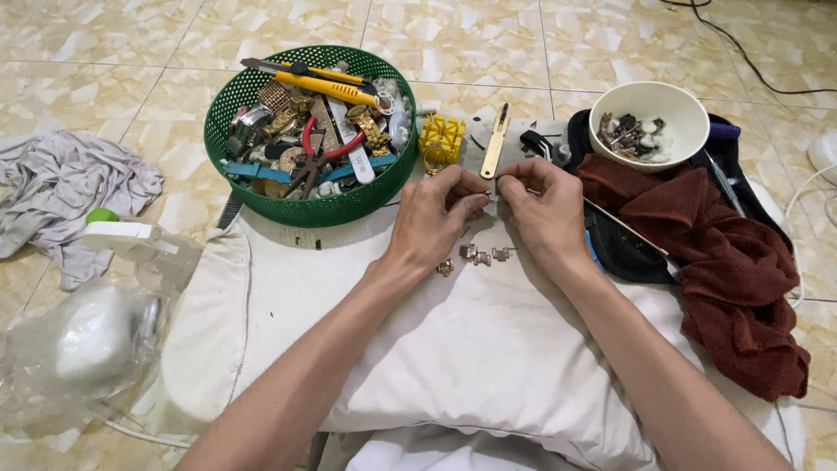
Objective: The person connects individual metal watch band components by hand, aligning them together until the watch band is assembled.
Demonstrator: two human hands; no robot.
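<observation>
Metal glints between the two sets of fingertips: a tiny watch-band piece is pinched by the thumb and forefinger of the left hand, while the right hand closes its fingertips on a thin pin-like tool beside it. The piece is too small to tell which way it points. Both hands rest on a white pillow.

Just below the fingers lie loose gold-toned links, close together on the cloth. Beyond the hands a flat brass tool lies with its long axis running away from the person, beside a yellow plastic block.

Farther left stands a round green basket heaped with watch bands, red-handled pliers and a yellow utility knife laid across its rim. To the right, a white bowl of small parts sits above a dark red towel. At the far left, a clear plastic bag holds something white, near a grey cloth.
</observation>
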